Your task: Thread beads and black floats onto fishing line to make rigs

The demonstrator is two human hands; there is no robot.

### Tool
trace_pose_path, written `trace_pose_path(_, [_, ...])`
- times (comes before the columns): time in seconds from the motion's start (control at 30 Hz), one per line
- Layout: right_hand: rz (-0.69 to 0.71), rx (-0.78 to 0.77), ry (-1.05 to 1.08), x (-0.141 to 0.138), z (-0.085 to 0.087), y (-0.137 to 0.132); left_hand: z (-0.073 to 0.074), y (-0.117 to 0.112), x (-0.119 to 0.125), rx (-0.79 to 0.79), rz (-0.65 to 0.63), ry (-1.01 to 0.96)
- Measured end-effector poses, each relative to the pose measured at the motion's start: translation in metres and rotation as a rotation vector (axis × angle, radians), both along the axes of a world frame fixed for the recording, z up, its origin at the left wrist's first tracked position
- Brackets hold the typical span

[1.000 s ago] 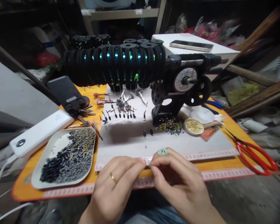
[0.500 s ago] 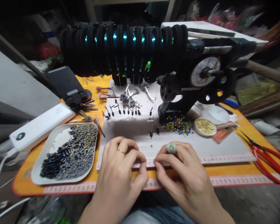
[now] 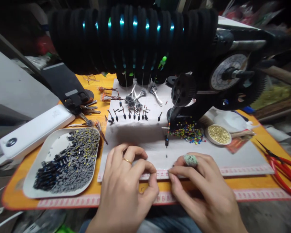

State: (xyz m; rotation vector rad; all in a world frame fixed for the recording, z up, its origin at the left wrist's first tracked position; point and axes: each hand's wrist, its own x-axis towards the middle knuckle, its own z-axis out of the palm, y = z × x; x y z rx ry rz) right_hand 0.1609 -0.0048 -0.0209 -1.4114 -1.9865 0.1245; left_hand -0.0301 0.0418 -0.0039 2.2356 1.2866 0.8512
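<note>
My left hand, with a gold ring, and my right hand, with a green ring, meet at the front edge of a white sheet. Both pinch their fingertips close together over the sheet's patterned border; what they pinch is too small to make out, perhaps a fine line. Just beyond them a thin line hangs from the black winding machine, carrying small black pieces. Rows of small black stoppers lie farther back on the sheet.
A white tray of black and yellow pieces sits at the left, with a white power bank and keys behind it. Coloured beads, a dish of gold beads and red scissors lie to the right. Black foam spools loom overhead.
The view has moved closer and lower toward the machine. Both hands have slid slightly right and stay pinched together at the sheet's front edge.
</note>
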Motion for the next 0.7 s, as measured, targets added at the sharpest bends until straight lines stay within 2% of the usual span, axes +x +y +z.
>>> trace_pose_path(0.27, [-0.046,0.031,0.021,0.0000,0.0024,-0.0040,-0.0073,0.0023,-0.0063,0.095,-0.103,0.050])
trace_pose_path(0.7, [-0.083,0.020,0.025,0.0077,0.0008,-0.0069,-0.0094,0.0041,-0.0053,0.136,-0.112,0.075])
